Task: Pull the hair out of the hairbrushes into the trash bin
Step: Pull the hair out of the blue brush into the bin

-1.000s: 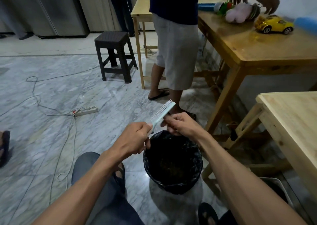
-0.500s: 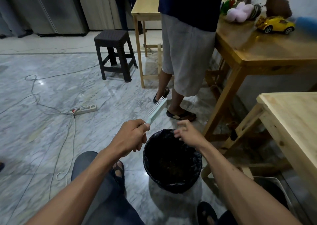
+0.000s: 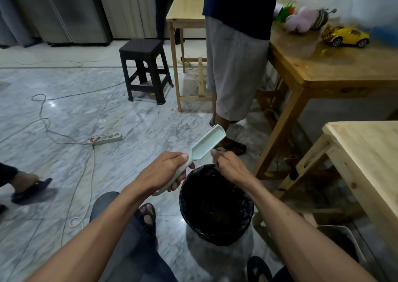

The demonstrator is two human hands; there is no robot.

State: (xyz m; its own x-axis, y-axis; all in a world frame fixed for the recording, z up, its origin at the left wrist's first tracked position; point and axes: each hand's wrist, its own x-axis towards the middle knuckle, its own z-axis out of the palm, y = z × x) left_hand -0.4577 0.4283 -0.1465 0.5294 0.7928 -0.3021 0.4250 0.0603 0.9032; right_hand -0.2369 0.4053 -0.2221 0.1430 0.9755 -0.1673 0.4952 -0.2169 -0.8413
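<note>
My left hand grips the handle of a pale green hairbrush, which points up and to the right with its smooth back toward me and its bristles facing away to the left. Just right of the brush head, my right hand hovers with curled fingers over the far rim of the bin; whether it pinches any hair I cannot tell. The trash bin, lined with a black bag, stands on the floor between my knees, below both hands.
A person in grey shorts stands just beyond the bin by a wooden table holding toys. A light wooden table is at my right. A dark stool, a power strip and cables lie left; someone's foot is at the far left.
The brush has been turned so its back faces me. My right hand left the bristles, dipped toward the bin, then rose back beside the brush head. A foot has entered at far left.
</note>
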